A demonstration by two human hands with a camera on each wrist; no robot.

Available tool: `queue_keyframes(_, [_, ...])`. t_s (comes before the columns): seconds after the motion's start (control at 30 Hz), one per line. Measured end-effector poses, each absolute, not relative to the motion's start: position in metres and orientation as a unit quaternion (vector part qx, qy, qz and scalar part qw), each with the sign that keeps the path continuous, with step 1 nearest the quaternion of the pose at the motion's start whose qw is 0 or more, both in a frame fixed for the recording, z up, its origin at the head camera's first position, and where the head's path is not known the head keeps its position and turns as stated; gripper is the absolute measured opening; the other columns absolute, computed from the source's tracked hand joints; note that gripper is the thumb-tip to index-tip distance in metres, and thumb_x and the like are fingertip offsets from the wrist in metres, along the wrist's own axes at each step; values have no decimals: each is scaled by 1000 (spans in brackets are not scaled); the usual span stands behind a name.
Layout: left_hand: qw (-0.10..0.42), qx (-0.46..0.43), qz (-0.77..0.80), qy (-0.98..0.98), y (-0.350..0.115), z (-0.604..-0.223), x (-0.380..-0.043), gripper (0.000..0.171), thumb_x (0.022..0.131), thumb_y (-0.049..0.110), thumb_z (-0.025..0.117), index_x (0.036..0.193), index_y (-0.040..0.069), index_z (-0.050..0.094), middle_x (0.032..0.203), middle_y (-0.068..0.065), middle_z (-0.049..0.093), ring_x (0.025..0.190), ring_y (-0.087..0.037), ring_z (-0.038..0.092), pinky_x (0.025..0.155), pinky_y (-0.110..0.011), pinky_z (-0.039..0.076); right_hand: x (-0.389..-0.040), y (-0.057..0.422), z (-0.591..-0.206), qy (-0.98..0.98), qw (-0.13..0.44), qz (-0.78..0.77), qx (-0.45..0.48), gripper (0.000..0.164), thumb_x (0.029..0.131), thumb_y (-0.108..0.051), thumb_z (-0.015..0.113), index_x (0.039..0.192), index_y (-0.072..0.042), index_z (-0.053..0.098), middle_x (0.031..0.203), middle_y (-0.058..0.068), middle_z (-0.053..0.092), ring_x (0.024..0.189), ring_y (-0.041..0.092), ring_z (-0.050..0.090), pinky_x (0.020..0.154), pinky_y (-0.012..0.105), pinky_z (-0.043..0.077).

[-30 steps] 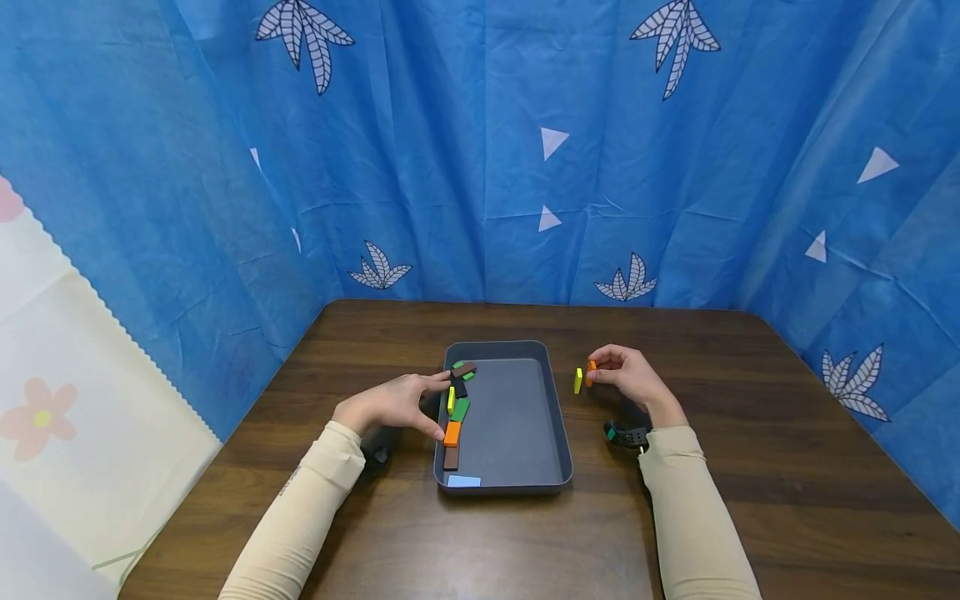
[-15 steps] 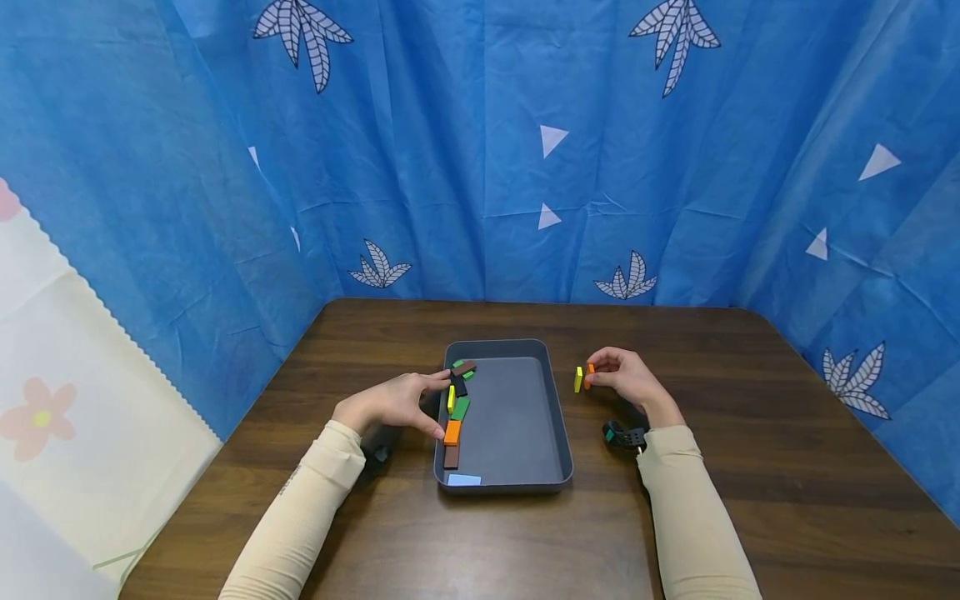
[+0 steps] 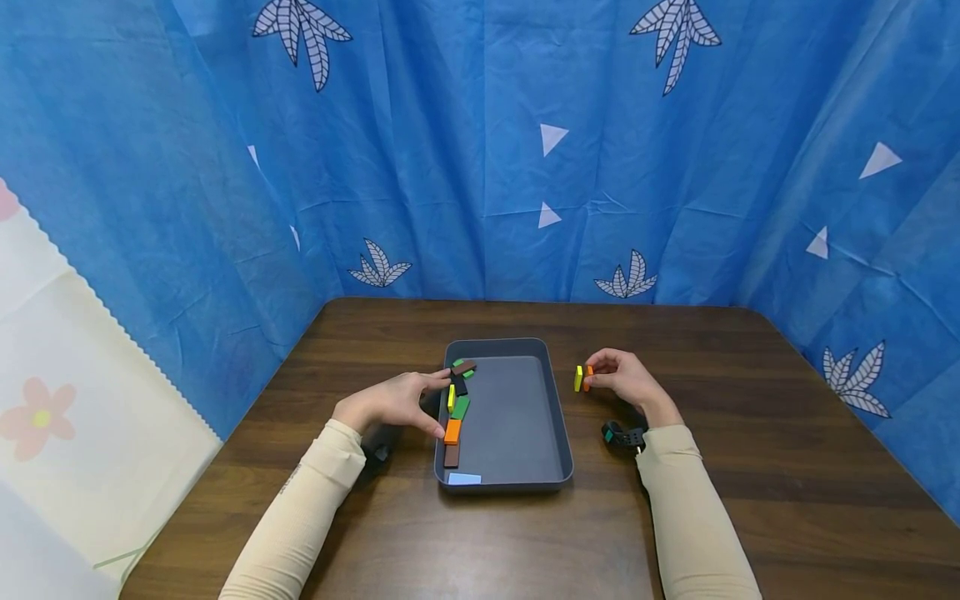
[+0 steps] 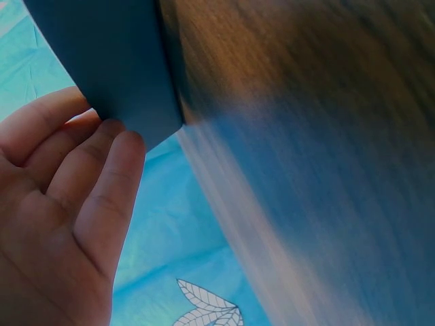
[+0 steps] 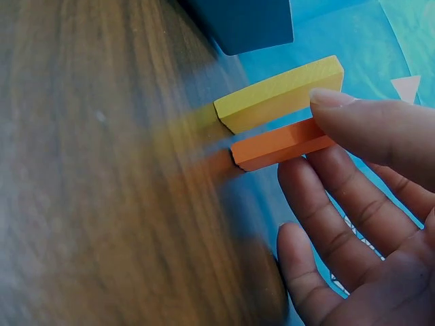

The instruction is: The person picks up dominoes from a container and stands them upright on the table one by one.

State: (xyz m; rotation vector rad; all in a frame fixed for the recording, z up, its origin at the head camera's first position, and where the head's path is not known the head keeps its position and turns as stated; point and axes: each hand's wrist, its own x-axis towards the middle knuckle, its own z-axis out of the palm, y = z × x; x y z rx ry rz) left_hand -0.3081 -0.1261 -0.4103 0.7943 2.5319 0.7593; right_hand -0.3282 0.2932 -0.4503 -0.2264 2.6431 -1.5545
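Observation:
In the head view, my right hand (image 3: 626, 379) pinches an orange domino (image 3: 588, 378) between thumb and fingers, its lower end at the tabletop. Close beside it on the left, a yellow domino (image 3: 578, 378) stands upright. In the right wrist view, a narrow gap separates the yellow domino (image 5: 285, 92) from the orange domino (image 5: 279, 145). My left hand (image 3: 397, 402) rests at the left side of a grey tray (image 3: 566, 454), thumb and fingers spread along the rim. The left wrist view has its fingers (image 4: 112, 176) against the tray's outer wall (image 4: 129, 68).
Along the tray's left inner side lie several dominoes, among them a green one (image 3: 460, 408), an orange one (image 3: 452, 432), a brown one (image 3: 452, 456) and a black one (image 3: 459, 384). A pale blue piece (image 3: 464, 479) lies at the near left corner. Blue curtains (image 3: 480, 167) hang behind the table.
My right hand has shifted the orange domino slightly left, narrowing the space to the yellow domino. The left hand and tray stay in place.

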Motion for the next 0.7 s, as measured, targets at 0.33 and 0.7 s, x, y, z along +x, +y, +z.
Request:
queue_keyframes(0.33, [187, 282, 269, 902, -126, -409, -308, 97, 76, 43, 86, 153, 6, 41, 166, -5, 29, 150, -37, 32, 115, -57, 36, -328, 293, -451, 855, 40, -511, -84, 23, 93, -3, 69, 114, 3, 61, 109, 17, 66, 93, 21, 61, 83, 22, 56])
queue_keyframes(0.7, [187, 282, 267, 902, -127, -409, -308, 97, 76, 43, 86, 153, 5, 41, 166, -5, 29, 150, -37, 31, 115, -57, 36, -329, 292, -454, 856, 39, -509, -87, 22, 91, 0, 69, 112, 2, 61, 106, 15, 65, 91, 21, 62, 81, 23, 57])
